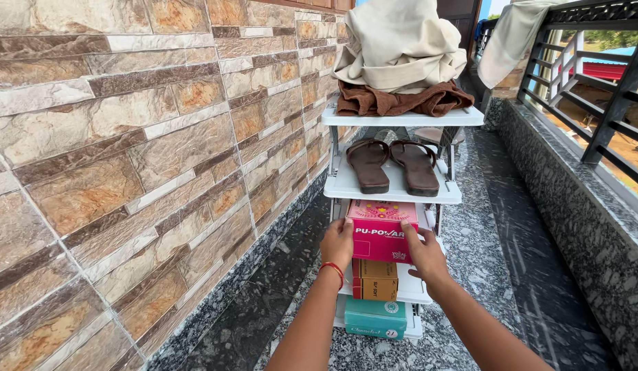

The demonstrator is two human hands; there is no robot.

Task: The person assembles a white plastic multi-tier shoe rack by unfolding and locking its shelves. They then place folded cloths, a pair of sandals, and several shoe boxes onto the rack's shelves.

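Stonework in brown and cream bands fills the left side as a wall, and speckled grey granite is laid as the floor of a narrow balcony. A dark metal railing is set along the right edge above a granite ledge. Against the wall a white plastic shoe rack is stood, with several shelves one above another. On its top shelf a cream cloth bundle is heaped over a crumpled brown garment. On the shelf beneath, a pair of brown sandals is laid side by side, toes toward the camera. Below that shelf a pink shoe box is held at the front of the rack, partly pushed in under the sandals' shelf. It is grasped from both sides: the left hand is pressed flat against its left end, a red thread being worn at that wrist, and the right hand is wrapped around its right end, fingers spread on the front face. Under it an orange-brown box is stacked, and lowest a teal box is shelved.
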